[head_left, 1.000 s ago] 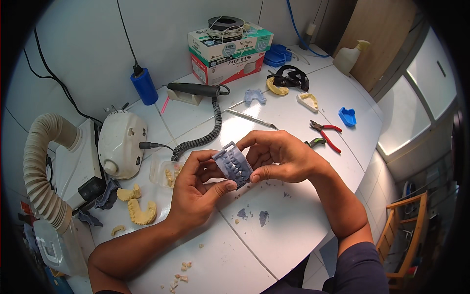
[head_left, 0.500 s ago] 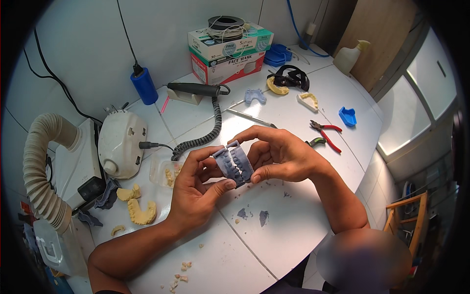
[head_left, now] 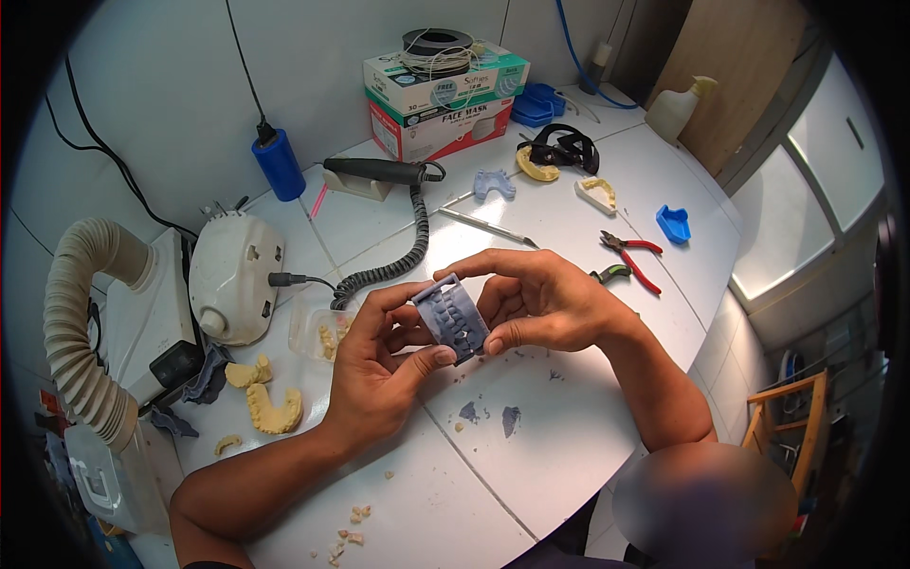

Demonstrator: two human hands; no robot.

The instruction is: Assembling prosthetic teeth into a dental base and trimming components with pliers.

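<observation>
Head view: left hand (head_left: pixel 379 365) and right hand (head_left: pixel 540 303) both pinch grey teeth model (head_left: pixel 452 318), thumbs under it, fingertips on top; best keep grip soft, turn slowly, hold above white table (head_left: pixel 531 474)

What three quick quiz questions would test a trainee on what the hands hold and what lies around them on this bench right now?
1. True or false: both the left hand and the right hand grip the grey dental model.
2. Which lies nearest the right hand? A) red-handled pliers B) blue cylinder C) spray bottle
3. Fill in: the yellow plaster arch lies on the table to the person's ____ of the left hand.

Key: 1 true; 2 A; 3 left.
</observation>
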